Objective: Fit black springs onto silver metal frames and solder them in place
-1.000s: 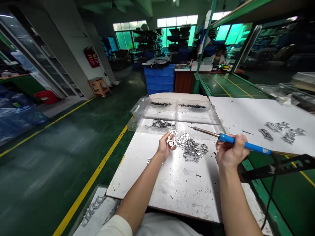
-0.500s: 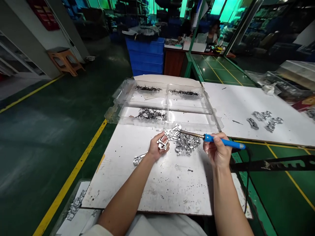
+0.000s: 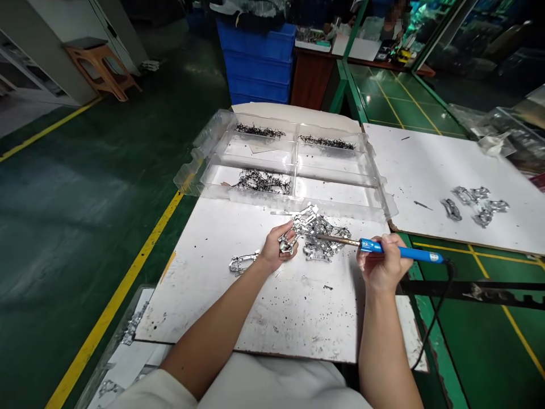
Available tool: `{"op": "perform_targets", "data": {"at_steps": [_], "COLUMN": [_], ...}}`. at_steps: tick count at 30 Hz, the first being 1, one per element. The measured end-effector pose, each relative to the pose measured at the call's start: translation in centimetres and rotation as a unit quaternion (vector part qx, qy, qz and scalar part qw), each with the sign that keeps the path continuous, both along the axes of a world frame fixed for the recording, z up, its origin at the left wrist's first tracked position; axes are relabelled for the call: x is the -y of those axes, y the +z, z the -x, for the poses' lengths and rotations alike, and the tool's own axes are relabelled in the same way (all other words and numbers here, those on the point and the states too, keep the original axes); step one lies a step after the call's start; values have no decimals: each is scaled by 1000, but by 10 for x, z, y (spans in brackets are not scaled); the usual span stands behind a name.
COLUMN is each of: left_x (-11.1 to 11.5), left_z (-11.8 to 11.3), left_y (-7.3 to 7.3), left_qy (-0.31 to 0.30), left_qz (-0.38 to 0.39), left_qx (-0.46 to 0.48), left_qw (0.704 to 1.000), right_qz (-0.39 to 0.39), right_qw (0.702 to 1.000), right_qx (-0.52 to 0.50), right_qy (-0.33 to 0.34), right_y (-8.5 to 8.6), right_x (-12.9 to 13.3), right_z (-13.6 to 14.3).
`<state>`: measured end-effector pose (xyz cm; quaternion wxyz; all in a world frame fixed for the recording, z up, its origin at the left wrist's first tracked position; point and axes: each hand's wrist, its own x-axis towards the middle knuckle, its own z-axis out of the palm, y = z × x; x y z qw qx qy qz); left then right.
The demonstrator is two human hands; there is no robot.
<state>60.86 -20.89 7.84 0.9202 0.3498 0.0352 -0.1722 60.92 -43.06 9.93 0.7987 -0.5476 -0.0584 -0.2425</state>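
My left hand (image 3: 279, 247) is closed round a shiny silver metal part (image 3: 305, 220), held up above the white board (image 3: 251, 329). In my right hand (image 3: 385, 262) is a blue-handled soldering iron (image 3: 404, 253); its metal shaft points left, and its tip is at or near the right side of the held part. Whether the tip touches it I cannot tell. A pile of similar silver parts (image 3: 327, 241) lies just behind and below the shaft. One more silver part (image 3: 242, 263) rests on the board left of my left hand.
Behind the pile, a clear divided tray (image 3: 297, 153) holds thin black pieces in three compartments. Several silver parts (image 3: 483, 210) lie on the right-hand board. Blue crates (image 3: 259, 59) stand behind. The iron's black cable (image 3: 440, 307) hangs at the right.
The view has tilted down and shifted slightly. The iron's tip has moved from the upper end of the held part to lower along its right side. Both hands keep their holds.
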Motion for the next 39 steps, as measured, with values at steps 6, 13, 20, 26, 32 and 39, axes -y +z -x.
{"op": "perform_targets", "data": {"at_steps": [6, 13, 20, 26, 32, 39], "left_x": [0, -3, -15, -27, -25, -24], "left_z": [1, 3, 4, 6, 5, 5], "left_y": [-1, -3, 1, 4, 5, 5], "left_qy": [1, 7, 17, -21, -30, -30], "left_qz": [-21, -38, -38, -62, -78, -80], "left_qx": [-10, 24, 18, -12, -17, -15], "left_qw": [1000, 999, 999, 998, 996, 996], "right_qz": [8, -3, -3, -26, -24, -11], "right_qw": [1000, 999, 997, 997, 997, 997], "right_qx": [-25, -10, 21, -33, -64, -62], "right_qy": [-12, -37, -73, -60, -46, -41], "right_y": [-4, 8, 13, -2, -9, -11], "right_x": [-2, -11, -26, -30, -26, -27], "right_z": [0, 7, 14, 9, 8, 8]}}
